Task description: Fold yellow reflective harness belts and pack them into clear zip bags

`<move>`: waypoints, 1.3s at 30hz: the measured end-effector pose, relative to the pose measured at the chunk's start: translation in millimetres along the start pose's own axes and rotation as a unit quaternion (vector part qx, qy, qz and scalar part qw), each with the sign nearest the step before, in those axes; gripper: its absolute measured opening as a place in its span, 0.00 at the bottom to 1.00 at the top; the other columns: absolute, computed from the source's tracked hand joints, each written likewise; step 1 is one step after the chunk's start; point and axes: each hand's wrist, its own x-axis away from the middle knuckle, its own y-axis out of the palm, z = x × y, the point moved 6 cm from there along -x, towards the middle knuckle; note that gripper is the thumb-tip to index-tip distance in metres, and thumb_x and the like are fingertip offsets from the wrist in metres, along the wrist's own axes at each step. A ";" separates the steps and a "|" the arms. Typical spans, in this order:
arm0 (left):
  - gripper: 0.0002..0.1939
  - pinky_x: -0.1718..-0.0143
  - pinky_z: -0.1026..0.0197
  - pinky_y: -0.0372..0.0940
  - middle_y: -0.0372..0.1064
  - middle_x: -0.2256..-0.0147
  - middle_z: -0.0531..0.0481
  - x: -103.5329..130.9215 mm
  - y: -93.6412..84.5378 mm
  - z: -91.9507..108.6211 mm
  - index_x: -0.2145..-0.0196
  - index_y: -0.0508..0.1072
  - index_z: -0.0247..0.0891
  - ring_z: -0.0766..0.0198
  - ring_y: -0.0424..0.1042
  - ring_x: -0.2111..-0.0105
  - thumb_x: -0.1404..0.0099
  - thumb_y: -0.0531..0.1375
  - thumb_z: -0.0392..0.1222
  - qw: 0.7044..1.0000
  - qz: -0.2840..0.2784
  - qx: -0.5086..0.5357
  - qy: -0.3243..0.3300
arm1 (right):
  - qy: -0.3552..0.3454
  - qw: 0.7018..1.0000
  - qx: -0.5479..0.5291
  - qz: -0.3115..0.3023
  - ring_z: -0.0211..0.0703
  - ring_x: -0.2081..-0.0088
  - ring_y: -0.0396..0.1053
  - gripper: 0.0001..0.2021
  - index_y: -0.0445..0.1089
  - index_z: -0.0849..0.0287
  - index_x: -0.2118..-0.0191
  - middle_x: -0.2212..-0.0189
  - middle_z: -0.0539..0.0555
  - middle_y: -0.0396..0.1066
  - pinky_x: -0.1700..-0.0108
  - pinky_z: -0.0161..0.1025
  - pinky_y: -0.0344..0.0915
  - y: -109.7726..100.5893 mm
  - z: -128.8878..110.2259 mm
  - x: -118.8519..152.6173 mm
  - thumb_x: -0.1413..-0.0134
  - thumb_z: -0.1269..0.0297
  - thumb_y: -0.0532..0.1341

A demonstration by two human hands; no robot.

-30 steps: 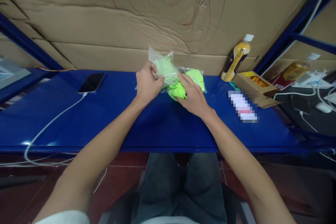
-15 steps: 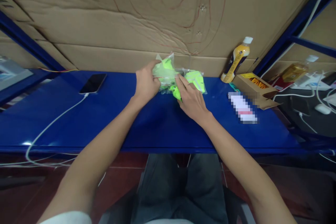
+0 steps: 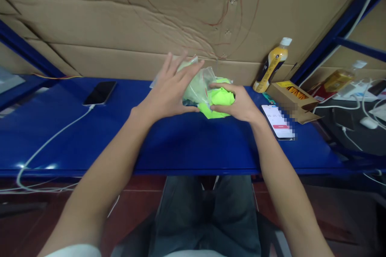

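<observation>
Clear plastic bags (image 3: 197, 86) lie near the back edge of the blue table (image 3: 193, 144), against the cardboard. A bright neon-green folded fabric (image 3: 221, 98) is at their right side. My left hand (image 3: 169, 90) is spread over the left of the bags, fingers apart, its thumb beside the bag's lower edge. My right hand (image 3: 238, 102) grips the neon-green fabric from the right, thumb below and fingers above. How much of the fabric is inside plastic cannot be made out.
At the left lies a dark phone (image 3: 100, 92) with a white cable. To the right are a yellow bottle (image 3: 271, 66), an open cardboard box (image 3: 294, 98) and a lit phone (image 3: 278, 122). Cardboard (image 3: 135, 28) stands behind the table.
My left hand has spread open over the bags. My right hand has moved right and taken hold of the green fabric, more of which shows outside plastic.
</observation>
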 end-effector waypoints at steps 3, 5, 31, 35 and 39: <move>0.64 0.22 0.26 0.44 0.62 0.27 0.34 2.8 6.5 -6.3 0.22 0.52 0.42 0.29 0.58 0.26 0.44 0.79 0.64 0.998 -0.033 0.053 -0.017 | 0.028 0.997 -0.030 -0.061 0.58 0.42 0.79 0.31 0.83 0.56 0.41 0.43 0.55 0.83 0.34 0.54 0.71 -5.6 -4.6 4.9 0.53 0.58 0.79; 0.65 0.24 0.30 0.52 0.61 0.27 0.31 5.5 7.9 -6.7 0.22 0.52 0.39 0.30 0.61 0.27 0.46 0.80 0.61 0.995 -0.042 0.087 -0.019 | 0.041 0.993 -0.041 -0.099 0.57 0.44 0.80 0.29 0.83 0.55 0.43 0.45 0.54 0.84 0.37 0.52 0.73 -7.0 -7.7 7.9 0.53 0.57 0.80; 0.42 0.37 0.30 0.61 0.71 0.45 0.32 5.9 34.2 9.3 0.41 0.68 0.40 0.26 0.70 0.43 0.49 0.79 0.50 0.995 -0.011 -0.071 -0.068 | 0.069 0.982 -0.106 0.140 0.52 0.61 0.80 0.33 0.77 0.50 0.46 0.53 0.56 0.81 0.64 0.51 0.81 -35.8 18.3 6.7 0.54 0.42 0.80; 0.37 0.42 0.34 0.64 0.74 0.48 0.31 5.8 41.5 20.3 0.42 0.68 0.37 0.29 0.72 0.46 0.44 0.76 0.51 0.994 -0.024 -0.096 -0.044 | 0.046 0.989 -0.076 0.114 0.53 0.57 0.79 0.30 0.78 0.54 0.51 0.56 0.54 0.80 0.57 0.49 0.80 -16.5 10.1 1.2 0.56 0.44 0.81; 0.35 0.44 0.38 0.67 0.74 0.48 0.28 6.3 44.3 24.2 0.41 0.66 0.31 0.31 0.74 0.46 0.37 0.72 0.53 0.991 -0.045 -0.118 -0.035 | 0.005 0.988 -0.043 0.146 0.50 0.56 0.76 0.26 0.79 0.55 0.54 0.58 0.52 0.79 0.51 0.48 0.76 -9.7 6.0 -1.1 0.57 0.49 0.81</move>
